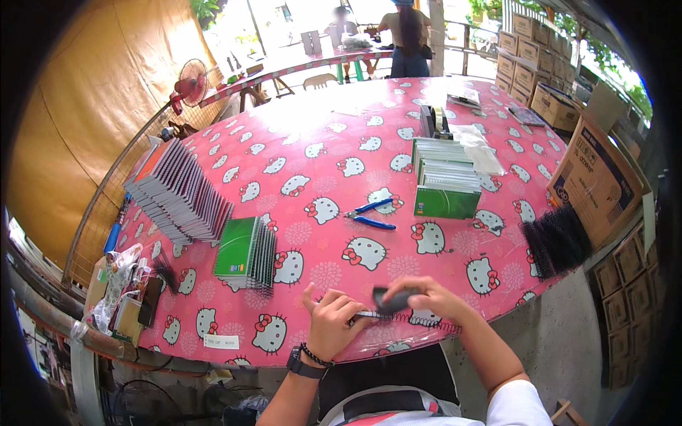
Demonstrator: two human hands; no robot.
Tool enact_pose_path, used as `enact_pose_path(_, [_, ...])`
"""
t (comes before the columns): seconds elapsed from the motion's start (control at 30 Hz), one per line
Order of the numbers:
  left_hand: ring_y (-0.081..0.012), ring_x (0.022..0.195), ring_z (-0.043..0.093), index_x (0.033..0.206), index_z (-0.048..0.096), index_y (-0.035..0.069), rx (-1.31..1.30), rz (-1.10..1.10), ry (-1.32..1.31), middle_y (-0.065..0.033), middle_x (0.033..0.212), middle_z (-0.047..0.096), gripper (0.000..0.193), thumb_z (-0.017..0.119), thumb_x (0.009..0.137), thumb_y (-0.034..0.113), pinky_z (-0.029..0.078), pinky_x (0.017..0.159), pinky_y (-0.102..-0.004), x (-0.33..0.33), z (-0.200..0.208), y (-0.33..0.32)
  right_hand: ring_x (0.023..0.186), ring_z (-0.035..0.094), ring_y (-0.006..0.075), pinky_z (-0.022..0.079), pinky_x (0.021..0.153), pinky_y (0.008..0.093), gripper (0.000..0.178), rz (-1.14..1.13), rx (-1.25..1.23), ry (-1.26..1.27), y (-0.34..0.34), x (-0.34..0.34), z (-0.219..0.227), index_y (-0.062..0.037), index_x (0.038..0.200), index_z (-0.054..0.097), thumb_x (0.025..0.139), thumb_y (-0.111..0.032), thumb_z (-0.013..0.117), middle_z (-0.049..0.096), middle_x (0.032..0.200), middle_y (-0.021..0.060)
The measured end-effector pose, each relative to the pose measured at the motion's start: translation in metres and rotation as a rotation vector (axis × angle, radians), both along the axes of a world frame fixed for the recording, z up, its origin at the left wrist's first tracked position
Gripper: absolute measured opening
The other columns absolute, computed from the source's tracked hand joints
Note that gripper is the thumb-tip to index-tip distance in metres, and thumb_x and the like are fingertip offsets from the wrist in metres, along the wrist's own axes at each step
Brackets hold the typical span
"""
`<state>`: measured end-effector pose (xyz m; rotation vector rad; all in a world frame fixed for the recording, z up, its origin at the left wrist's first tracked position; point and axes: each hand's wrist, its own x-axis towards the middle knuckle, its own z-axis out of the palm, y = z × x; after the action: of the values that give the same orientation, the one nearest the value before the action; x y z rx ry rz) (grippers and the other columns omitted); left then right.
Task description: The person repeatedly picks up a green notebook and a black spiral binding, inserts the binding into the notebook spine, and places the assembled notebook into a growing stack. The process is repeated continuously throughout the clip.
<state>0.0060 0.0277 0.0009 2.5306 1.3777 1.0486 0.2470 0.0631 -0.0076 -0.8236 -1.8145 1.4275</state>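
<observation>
Close to the table's near edge, my left hand pinches a thin notebook, seen nearly edge-on and partly covered by my fingers. A dark wire coil stretches rightward from the notebook's edge, beneath my right hand. That hand is closed around a dark grey, rounded block-like tool, held against or just above the coil; I cannot tell whether they touch. Farther off lie blue-handled cutting pliers, jaws pointing left. A stack of green spiral notebooks stands left of my left hand.
A tall leaning stack of spiral notebooks is at left. More green notebooks stand ahead, before a tape dispenser. Black coils and a cardboard box sit at right. A box of supplies is at near left.
</observation>
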Motion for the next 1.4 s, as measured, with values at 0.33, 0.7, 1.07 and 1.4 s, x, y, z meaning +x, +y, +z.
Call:
enact_pose_path(0.33, [-0.0155,0.081,0.06,0.123,0.053,0.016,-0.05,0.071,-0.123,0.0022,0.079,0.062,0.072,0.085,0.062,0.035,0.018,0.105,-0.0488,0.0,-0.003,-0.002,0.075,0.055,0.0136,0.045,0.067,0.0317,0.043,0.013,0.328,-0.23,0.01,-0.013,0.007,-0.003,0.106,0.067,0.081,-0.038,0.069,0.062,0.09,0.0017])
enact_pose_path(0.7, [-0.0091,0.069,0.059,0.108,0.039,0.009,-0.688,-0.117,-1.007,-0.0051,0.097,0.052,0.05,0.077,0.076,0.002,0.05,0.049,-0.0204,-0.018,-0.05,0.008,0.084,0.055,0.0127,0.042,0.073,0.0273,0.051,0.14,-0.155,0.135,0.022,-0.019,0.009,-0.0036,0.106,0.067,0.08,-0.047,0.068,0.063,0.091,0.0046])
enact_pose_path(1.07, [-0.0079,0.068,0.059,0.101,0.038,0.009,-0.705,-0.156,-0.982,-0.0033,0.09,0.052,0.043,0.074,0.08,0.002,0.05,0.049,-0.021,-0.019,-0.051,0.011,0.096,0.057,0.0172,0.044,0.085,0.0318,0.042,0.176,-0.119,-0.037,0.036,-0.036,0.021,-0.0006,0.105,0.067,0.083,-0.036,0.064,0.063,0.101,0.0088])
enact_pose_path(1.4, [-0.0073,0.066,0.059,0.102,0.037,0.009,-0.745,-0.147,-0.961,-0.0042,0.085,0.057,0.043,0.074,0.081,0.006,0.05,0.048,-0.0212,-0.02,-0.048,0.01,0.088,0.053,0.0176,0.044,0.082,0.0335,0.045,0.236,-0.137,0.032,0.039,-0.058,0.026,-0.0062,0.108,0.068,0.081,-0.042,0.069,0.059,0.093,0.008])
